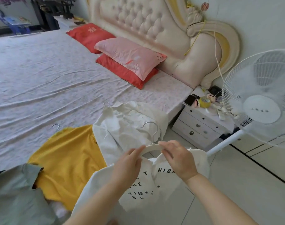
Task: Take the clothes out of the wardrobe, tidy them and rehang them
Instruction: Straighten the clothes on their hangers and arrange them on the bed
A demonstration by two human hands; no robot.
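Observation:
A white T-shirt with black lettering [148, 189] hangs on a white hanger [152, 146] with a metal hook, held over the bed's near corner. My left hand [128, 163] grips the hanger's left shoulder at the collar. My right hand [177, 158] pinches the hanger's right side and the collar. Behind it a crumpled white garment [127, 127] lies on the bed on its own hanger. To the left lie a yellow top [68, 159] with a hanger hook showing, and a grey-green garment [15, 197] at the lower left.
The bed [49, 82] with a pale sheet stretches left, pillows [127, 57] by the padded headboard. A white nightstand [201, 124] with clutter stands beside the bed. A white standing fan [261, 95] is at right over the tiled floor.

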